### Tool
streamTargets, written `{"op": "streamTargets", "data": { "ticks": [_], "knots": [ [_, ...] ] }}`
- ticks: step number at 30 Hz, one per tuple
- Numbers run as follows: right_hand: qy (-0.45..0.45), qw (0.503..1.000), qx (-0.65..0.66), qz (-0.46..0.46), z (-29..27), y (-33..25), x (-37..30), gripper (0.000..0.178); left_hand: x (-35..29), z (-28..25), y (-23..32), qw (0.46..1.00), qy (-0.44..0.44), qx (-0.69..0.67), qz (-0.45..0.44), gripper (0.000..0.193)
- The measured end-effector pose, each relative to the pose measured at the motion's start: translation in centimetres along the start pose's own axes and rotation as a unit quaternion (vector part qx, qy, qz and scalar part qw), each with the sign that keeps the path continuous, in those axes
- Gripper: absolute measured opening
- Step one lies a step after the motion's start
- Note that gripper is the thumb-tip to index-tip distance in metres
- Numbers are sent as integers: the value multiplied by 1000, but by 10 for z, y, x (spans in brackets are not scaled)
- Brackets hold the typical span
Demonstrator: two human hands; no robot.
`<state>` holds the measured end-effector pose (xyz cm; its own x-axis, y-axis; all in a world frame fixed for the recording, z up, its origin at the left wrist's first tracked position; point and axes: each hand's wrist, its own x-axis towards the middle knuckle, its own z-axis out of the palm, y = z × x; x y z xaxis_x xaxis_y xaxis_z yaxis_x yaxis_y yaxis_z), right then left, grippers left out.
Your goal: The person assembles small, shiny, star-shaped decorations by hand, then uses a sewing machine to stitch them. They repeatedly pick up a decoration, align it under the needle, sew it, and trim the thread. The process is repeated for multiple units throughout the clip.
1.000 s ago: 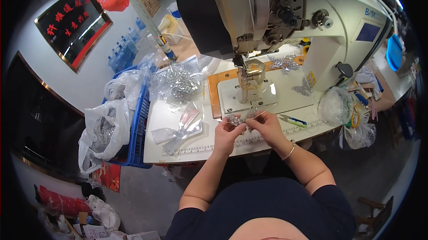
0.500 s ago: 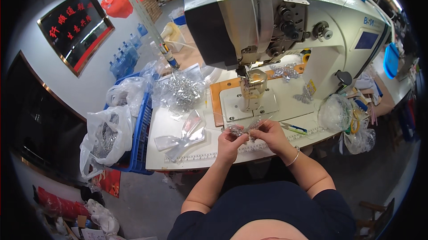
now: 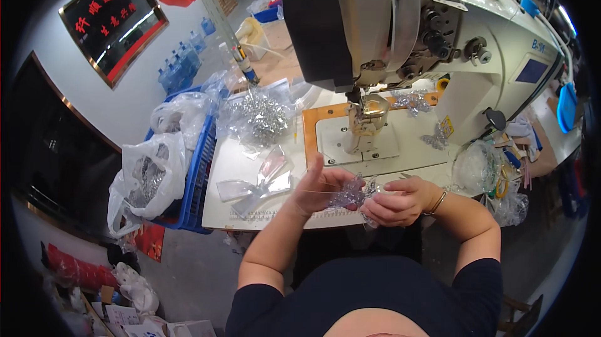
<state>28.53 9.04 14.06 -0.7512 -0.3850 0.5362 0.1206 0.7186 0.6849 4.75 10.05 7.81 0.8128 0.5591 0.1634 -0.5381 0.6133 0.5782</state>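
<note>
My left hand (image 3: 316, 188) is at the table's front edge, thumb raised and fingers stretched out. A silvery, glittery butterfly-shaped piece (image 3: 345, 195) lies against its fingers. My right hand (image 3: 400, 202), a bracelet at its wrist, is closed with thumb and fingertips on the shiny silver part beside it. Fine clear strands run from the piece past my left hand. Just beyond both hands stands a sewing machine (image 3: 375, 139) with a metal plate under its needle. To the left lies a clear, glossy bow (image 3: 255, 190). A similar silver butterfly (image 3: 436, 138) rests on the machine bed.
A heap of silver pieces (image 3: 263, 118) on plastic lies at the back left. Bags (image 3: 150, 174) fill a blue crate (image 3: 201, 174) beside the table. Clear plastic (image 3: 477, 165) and orange-handled scissors (image 3: 503, 183) sit at the right. A ruler strip (image 3: 250, 217) follows the front edge.
Both hands have drawn nearer to me and shifted slightly right. My left hand has opened, thumb lifted off the silver piece; my right hand has turned inward. The view has shifted.
</note>
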Motion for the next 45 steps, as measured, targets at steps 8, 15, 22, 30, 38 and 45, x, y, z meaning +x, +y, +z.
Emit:
{"op": "streamTargets", "data": {
  "ticks": [8,15,22,30,38,45],
  "knots": [
    [-32,999,18,10,-7,-9,-10,16,-17,39,23,971,-7,229,-62,116],
    [-14,999,38,-34,-6,-4,4,14,-24,36,40,970,-88,199,-106,135],
    [-13,993,63,-101,4,-2,14,9,-9,35,54,916,-33,372,-146,76],
    [-65,994,88,-10,7,-7,-9,18,-16,49,1,883,200,423,-44,28],
    [-64,908,0,413,9,-8,-42,31,-23,34,-18,873,277,397,59,23],
    [-196,619,370,665,5,-41,-7,36,-19,26,-28,856,330,388,89,24]
  ]
}}
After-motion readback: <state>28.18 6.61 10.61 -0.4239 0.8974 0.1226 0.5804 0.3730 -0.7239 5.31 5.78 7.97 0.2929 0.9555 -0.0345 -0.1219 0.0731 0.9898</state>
